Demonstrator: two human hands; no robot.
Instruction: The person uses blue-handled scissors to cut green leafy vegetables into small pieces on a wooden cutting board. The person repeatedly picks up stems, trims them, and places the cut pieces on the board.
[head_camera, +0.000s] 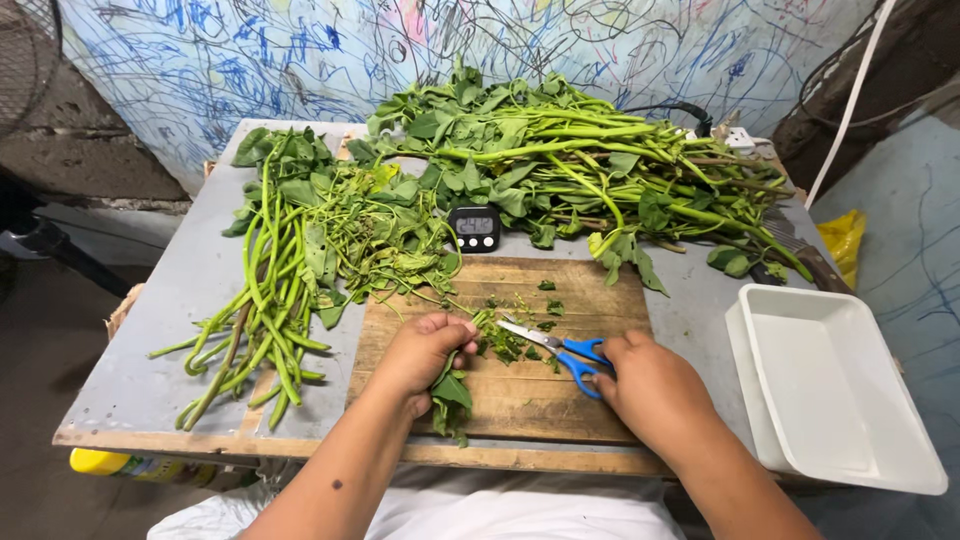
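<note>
Both forearms reach in over the near edge of the board (520, 400), the left hand (425, 355) knuckles-up at its middle with its grip clamped on a sprig (452, 392) of greens, leaves hanging toward the near edge. The right hand (650, 385), right of the sprig, has its grip closed through the blue handles of the scissors (560, 350), blades slightly apart at the cut bits (505, 345). The fingertips of both hands are hidden.

Single view only, worn at head height. The scene is looked down on steeply, facing forward over a grey table (150, 330) toward a scribbled wall (300, 60). The wooden cutting board (520, 400) is seen close, low in centre frame. Forearms enter from the bottom edge.
</note>
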